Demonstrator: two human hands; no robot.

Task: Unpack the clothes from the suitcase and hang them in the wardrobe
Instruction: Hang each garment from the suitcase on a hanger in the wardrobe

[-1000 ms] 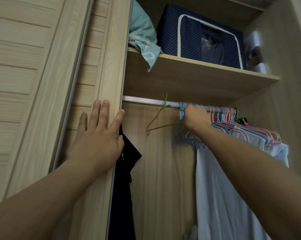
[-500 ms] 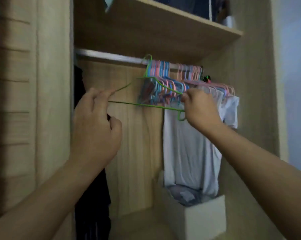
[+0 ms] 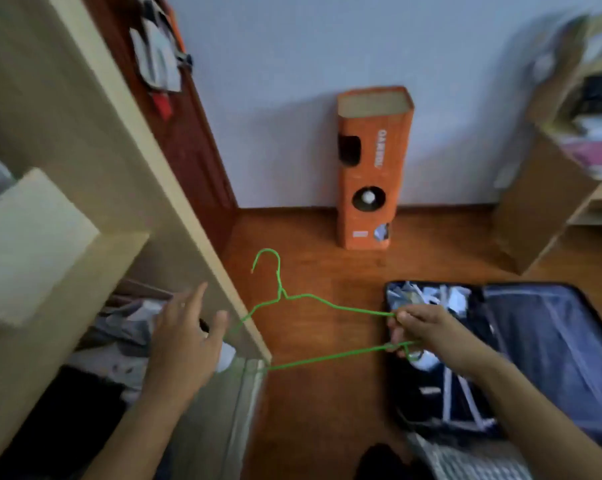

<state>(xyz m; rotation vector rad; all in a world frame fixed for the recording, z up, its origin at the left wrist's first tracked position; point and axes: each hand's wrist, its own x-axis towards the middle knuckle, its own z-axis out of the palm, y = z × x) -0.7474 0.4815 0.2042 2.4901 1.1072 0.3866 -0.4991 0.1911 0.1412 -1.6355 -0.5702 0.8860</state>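
Note:
A thin green wire hanger [image 3: 303, 297] hangs in the air over the wooden floor, hook pointing up. My right hand [image 3: 420, 330] grips its right end, fingers curled round both wires. My left hand [image 3: 185, 334] is spread in front of the wardrobe side panel [image 3: 147, 161], fingers relaxed, holding nothing; the hanger's left end passes behind it. The open suitcase [image 3: 534, 348] lies on the floor at the right, with folded clothes [image 3: 427, 299] in its left half and a dark lining in the lid.
An orange cardboard box [image 3: 372, 168] stands against the far wall. A red-brown door [image 3: 188, 140] is beside the wardrobe. A wooden shelf unit [image 3: 562, 168] stands at the right. Clothes lie heaped in the wardrobe's bottom [image 3: 126, 320]. Wooden floor lies between wardrobe and suitcase.
The view swung from the wardrobe rail down to the floor and suitcase. My right hand took the green hanger off the rail. My left hand let go of it and spread open.

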